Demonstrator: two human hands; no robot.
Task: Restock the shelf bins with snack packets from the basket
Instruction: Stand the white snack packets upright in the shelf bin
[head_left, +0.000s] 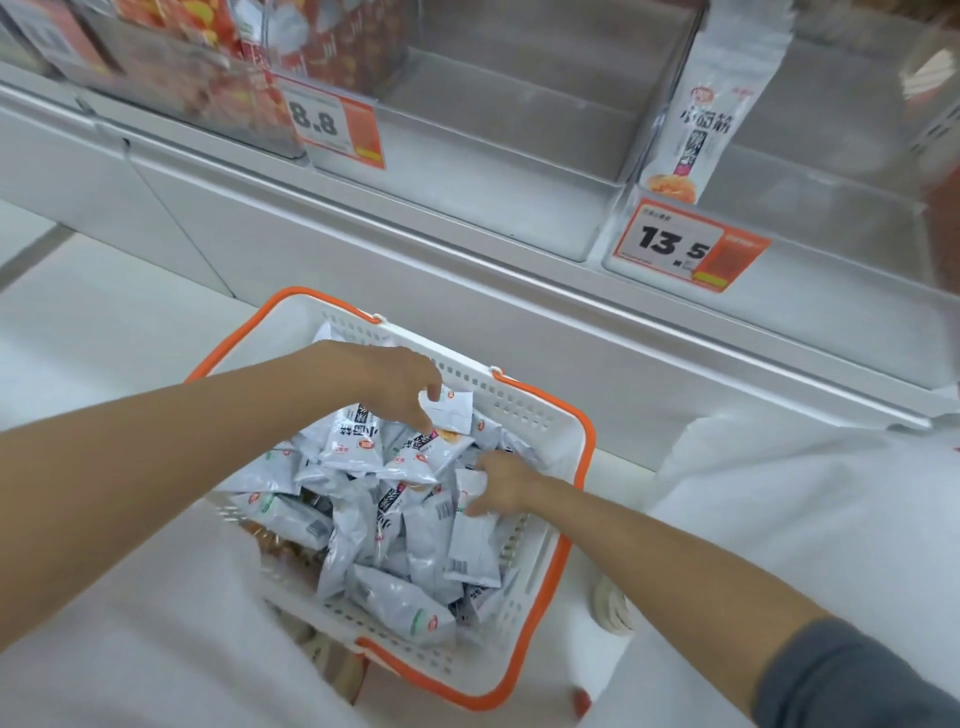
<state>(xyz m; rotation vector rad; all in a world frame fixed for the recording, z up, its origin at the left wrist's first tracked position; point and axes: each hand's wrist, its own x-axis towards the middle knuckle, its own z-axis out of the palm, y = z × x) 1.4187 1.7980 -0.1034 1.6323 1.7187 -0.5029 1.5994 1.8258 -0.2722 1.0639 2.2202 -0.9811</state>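
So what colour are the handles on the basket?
Orange. The basket's handles are bright orange against its white walls, clearest in the head view.

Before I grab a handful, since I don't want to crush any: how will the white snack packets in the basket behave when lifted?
Probably light and soft: the snack packets look like puffy film pouches, heaped loosely in the basket. The glossy film may be slippery, so several could slide apart. The left hand pinches one by its flat edge, which suggests the sealed edges give the safer hold.

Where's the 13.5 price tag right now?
Head view, upper right: the 13.5 price tag sits on the front of an empty clear shelf bin, just below the upright white snack packet, above the basket.
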